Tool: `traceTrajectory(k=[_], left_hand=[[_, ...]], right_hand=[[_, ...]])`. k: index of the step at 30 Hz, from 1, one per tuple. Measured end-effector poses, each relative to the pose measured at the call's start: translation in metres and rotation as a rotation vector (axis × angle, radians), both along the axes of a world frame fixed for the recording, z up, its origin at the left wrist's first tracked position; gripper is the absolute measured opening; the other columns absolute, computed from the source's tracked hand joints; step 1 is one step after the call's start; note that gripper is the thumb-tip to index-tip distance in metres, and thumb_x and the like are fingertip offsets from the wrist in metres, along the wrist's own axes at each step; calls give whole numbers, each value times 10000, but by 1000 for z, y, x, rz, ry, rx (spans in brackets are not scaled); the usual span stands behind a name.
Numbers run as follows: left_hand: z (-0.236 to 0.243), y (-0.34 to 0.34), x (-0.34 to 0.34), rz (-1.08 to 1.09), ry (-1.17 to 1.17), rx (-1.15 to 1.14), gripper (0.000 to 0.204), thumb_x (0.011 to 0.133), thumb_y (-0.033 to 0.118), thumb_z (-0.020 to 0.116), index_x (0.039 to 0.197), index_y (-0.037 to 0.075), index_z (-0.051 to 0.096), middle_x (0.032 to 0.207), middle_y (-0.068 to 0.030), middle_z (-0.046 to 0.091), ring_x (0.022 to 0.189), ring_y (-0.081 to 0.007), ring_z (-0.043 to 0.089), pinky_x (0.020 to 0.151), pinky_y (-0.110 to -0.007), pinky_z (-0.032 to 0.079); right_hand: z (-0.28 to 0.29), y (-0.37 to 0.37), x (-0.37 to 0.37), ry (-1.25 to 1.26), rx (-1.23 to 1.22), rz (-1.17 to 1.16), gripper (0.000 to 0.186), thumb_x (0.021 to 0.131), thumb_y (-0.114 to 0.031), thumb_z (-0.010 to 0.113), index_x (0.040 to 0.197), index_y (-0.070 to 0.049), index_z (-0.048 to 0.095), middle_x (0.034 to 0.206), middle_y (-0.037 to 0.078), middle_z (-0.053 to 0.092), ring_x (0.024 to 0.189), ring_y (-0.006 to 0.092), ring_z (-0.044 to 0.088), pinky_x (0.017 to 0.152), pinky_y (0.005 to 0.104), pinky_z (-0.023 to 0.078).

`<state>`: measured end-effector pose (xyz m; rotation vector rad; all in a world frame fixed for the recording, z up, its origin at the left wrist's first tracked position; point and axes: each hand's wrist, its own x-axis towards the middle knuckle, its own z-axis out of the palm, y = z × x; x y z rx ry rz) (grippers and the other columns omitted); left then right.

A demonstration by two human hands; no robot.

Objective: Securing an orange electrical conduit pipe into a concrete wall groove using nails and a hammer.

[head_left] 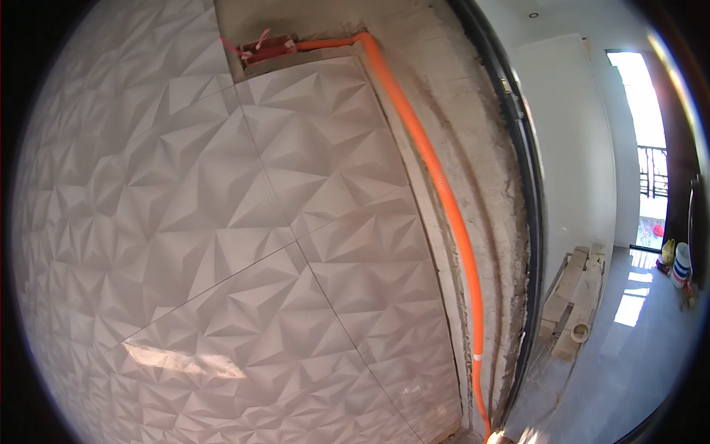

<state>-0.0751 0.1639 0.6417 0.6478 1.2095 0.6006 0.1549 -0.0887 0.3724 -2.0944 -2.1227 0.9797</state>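
Note:
Neither of my hands shows in the head view. Large wall tiles [214, 192] with a raised, faceted white-grey pattern fill the left and middle, with thin joints between them. Along their right edge an orange corrugated conduit [444, 185] runs down a bare cement strip [473, 140]. At the top it bends left to a red electrical box [266, 50] with pinkish wires, set in the wall above a tile edge. A small white band [477, 357] circles the conduit low down.
A dark door frame [534, 200] borders the cement on the right. Beyond it stands a wooden bench [573, 303] with a roll of tape [580, 333] on it. A striped bucket [680, 265] is farther back on the shiny tiled floor [621, 370], near a bright doorway [642, 96].

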Motion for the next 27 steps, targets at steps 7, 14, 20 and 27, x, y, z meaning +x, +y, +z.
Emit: traceTrajectory(k=[7, 14, 20, 27], left_hand=[[0, 18, -13, 1, -151, -42, 261, 871, 294, 562, 937, 41, 577, 711, -24, 569, 617, -131, 528, 559, -255, 450], [-4, 38, -13, -5, -281, -84, 267, 872, 295, 557, 959, 43, 567, 715, -31, 569, 627, -141, 539, 570, -262, 459], [-9, 47, -7, -29, -380, -111, 273, 874, 296, 553, 977, 44, 559, 718, -38, 569, 636, -150, 549, 579, -268, 467], [-19, 34, -16, -70, -588, -147, 281, 876, 297, 548, 999, 45, 550, 722, -46, 570, 647, -160, 559, 591, -274, 476]], right_hand=[[137, 89, -15, 139, -72, -151, 373, 778, -284, 615, 1114, -123, 608, 898, 193, 633, 808, 328, 614, 739, 430, 470], [188, 173, -45, 219, -20, -123, 365, 785, -277, 605, 1105, -103, 593, 894, 179, 620, 801, 302, 605, 723, 414, 468], [200, 206, -66, 279, -4, -119, 359, 791, -272, 597, 1098, -87, 580, 890, 167, 609, 796, 279, 597, 709, 399, 466], [187, 214, -95, 338, -18, -123, 353, 798, -265, 587, 1089, -67, 565, 885, 154, 597, 790, 253, 588, 692, 383, 463]])
